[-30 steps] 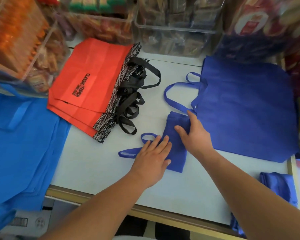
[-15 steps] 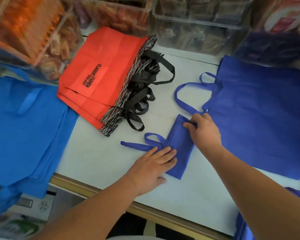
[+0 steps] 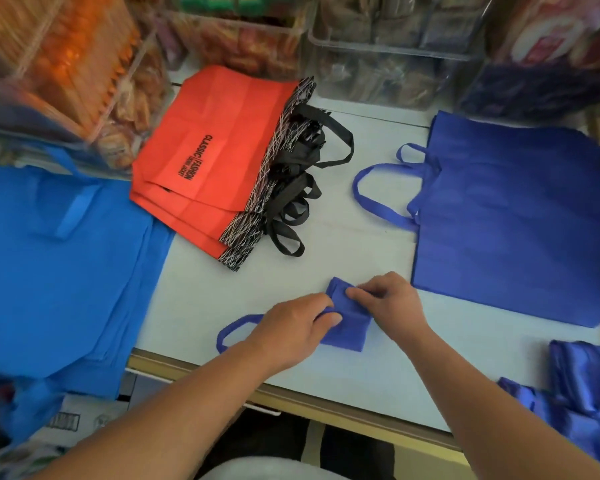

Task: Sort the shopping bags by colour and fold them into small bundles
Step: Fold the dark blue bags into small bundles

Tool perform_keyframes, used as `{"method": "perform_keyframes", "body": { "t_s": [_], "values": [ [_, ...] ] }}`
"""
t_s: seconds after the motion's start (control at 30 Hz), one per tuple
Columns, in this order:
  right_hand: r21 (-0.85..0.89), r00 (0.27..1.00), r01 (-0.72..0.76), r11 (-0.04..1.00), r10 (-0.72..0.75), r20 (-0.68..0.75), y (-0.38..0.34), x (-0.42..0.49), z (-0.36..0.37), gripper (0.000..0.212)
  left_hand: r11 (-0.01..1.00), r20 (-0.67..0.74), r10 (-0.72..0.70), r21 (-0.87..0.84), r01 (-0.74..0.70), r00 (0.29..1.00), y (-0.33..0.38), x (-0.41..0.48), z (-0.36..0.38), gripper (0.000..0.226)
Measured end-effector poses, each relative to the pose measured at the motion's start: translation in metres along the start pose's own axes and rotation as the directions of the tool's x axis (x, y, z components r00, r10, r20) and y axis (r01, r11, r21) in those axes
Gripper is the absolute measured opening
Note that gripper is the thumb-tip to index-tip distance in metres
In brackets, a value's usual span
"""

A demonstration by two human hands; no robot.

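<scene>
- Bundle (image 3: 347, 323): one dark-blue bag, folded small, lying on the table (image 3: 361, 372) near its front edge, between the two hands.
- Loop (image 3: 234, 329): the bundle's handle, trailing flat on the table to the left, part of it hidden under the left wrist.
- Left hand (image 3: 291, 329): palm down on the bundle's left part, fingers curled, thumb tip pressed on the fabric; closed onto the bundle.
- Right hand (image 3: 392, 303): at the bundle's upper right, fingers bent and pinching a fold at the top edge; closed onto the bundle.
- Dark-blue bag (image 3: 513, 216): unfolded, flat on the table to the right, well apart from the bundle; two handles (image 3: 385, 188) spread leftward from its edge.
- Red bags (image 3: 219, 154): a stack of several, flat, at the table's back left; black print on the top one, patterned black-and-white bands along the open ends, black straps (image 3: 302, 188) tangled beside them toward the table's middle.
- Light-blue bags (image 3: 63, 271): a broad flat heap at far left, overhanging the table's left edge; a handle lies on top.
- Dark-blue heap (image 3: 582, 396): crumpled shiny-looking fabric at the table's front right corner; count cannot be told.
- Bins (image 3: 388, 53): clear plastic containers along the table's back edge, holding packaged goods; contents blurred.
- Packets (image 3: 59, 64): orange packaged goods in a clear container at back left, behind the light-blue bags.
</scene>
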State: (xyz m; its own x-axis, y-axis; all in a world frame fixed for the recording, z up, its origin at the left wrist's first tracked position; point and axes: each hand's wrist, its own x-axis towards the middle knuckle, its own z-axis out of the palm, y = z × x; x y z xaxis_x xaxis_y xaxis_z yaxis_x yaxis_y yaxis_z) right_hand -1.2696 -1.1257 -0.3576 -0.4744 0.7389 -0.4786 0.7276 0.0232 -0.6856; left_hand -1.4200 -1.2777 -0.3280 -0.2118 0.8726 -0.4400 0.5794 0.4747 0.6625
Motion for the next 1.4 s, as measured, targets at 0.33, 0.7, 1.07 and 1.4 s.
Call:
{"method": "perform_keyframes", "body": {
  "t_s": [0.33,0.7,1.07,1.4],
  "values": [
    [0.228,0.996,0.069,0.971,-0.078,0.030,0.012,-0.047,0.013,0.037,0.941,-0.081,-0.092,0.319,0.113,0.992,0.014,0.029,0.004,0.035],
    [0.174,0.997,0.028,0.984,-0.016,-0.073,0.003,-0.028,0.024,0.016,0.734,-0.009,0.401,0.602,-0.315,0.916,-0.050,-0.007,0.026,0.047],
    [-0.355,0.943,0.332,0.874,-0.320,0.095,0.015,-0.055,0.041,0.058,0.945,-0.066,0.305,0.149,-0.293,0.950,-0.024,-0.002,0.044,0.064],
    [-0.456,0.951,0.292,0.841,-0.203,0.235,0.016,-0.045,0.038,0.066,0.968,-0.025,0.248,0.042,-0.247,0.968,-0.045,-0.012,-0.010,0.009]
  ]
}}
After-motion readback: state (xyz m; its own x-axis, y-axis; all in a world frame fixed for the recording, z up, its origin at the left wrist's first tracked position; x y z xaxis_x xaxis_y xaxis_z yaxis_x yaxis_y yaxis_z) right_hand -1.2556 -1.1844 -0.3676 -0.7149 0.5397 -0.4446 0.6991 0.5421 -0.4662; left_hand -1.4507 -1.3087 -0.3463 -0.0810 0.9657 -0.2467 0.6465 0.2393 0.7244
